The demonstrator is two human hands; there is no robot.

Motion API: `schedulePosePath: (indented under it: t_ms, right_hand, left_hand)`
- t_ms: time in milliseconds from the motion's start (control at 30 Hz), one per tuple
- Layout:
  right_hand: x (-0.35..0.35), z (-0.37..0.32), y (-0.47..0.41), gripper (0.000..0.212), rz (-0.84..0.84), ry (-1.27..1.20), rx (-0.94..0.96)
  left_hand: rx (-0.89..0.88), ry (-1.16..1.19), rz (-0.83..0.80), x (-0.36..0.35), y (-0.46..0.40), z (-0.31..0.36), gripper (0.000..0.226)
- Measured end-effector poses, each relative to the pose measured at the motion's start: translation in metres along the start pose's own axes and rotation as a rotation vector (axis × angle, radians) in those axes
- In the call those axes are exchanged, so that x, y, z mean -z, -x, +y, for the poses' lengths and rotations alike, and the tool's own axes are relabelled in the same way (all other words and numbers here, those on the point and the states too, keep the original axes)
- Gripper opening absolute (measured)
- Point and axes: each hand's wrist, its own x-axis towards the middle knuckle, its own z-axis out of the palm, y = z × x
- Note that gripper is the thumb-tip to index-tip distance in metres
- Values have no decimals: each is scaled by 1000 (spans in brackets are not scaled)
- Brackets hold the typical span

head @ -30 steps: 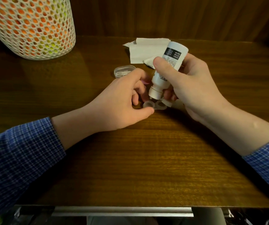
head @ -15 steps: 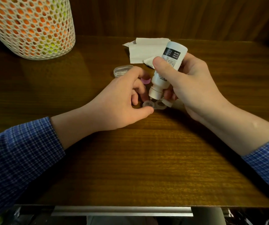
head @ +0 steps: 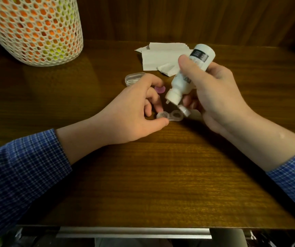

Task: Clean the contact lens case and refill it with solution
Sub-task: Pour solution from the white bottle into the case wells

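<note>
A clear two-well contact lens case (head: 170, 116) lies uncapped on the wooden table (head: 161, 175). My left hand (head: 132, 113) pinches its left well between thumb and fingertip. My right hand (head: 214, 97) grips a white solution bottle (head: 187, 77), tilted nozzle-down and to the left, its tip a little above the case. The bottle's flip cap (head: 185, 111) hangs open beside the right well. A pink case cap (head: 160, 89) sits just behind my left fingers.
A clear plastic lid (head: 134, 78) lies behind my left hand. Folded white tissue (head: 162, 57) rests at the back of the table. A white mesh basket of orange and yellow balls (head: 34, 31) stands at the back left. Wood panelling closes the rear.
My right hand has lifted the bottle up and to the right, off the case, so both wells now show. My left hand still holds the case in place.
</note>
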Motion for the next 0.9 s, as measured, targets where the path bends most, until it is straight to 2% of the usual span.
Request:
schedulePosePath:
  t_ms: [200,333,433,567,733,900]
  right_hand:
    - [21,-11,-9,28,-37,-585,-386]
    - [27,-12,-9,40,-68,-868,-500]
    - [27,-13,-8,51,-72,-885,-511]
    - [21,-11,-5,51,-180,-880,-511]
    - [15,-12,1,46,-323,-893,-527]
    - [14,-14,1,45,-256,-890,-491]
  left_hand:
    - [-18,-9,-11,2,1,1,72]
    - [-28,-22,-13,3,1,2,76]
    - [-47,-22,80,5,2,6,82]
    - [-213,-24,274,6,1,18,87]
    - [-335,-10,469,3,0,24,68]
    - [-275,131,571,7,0,23,54]
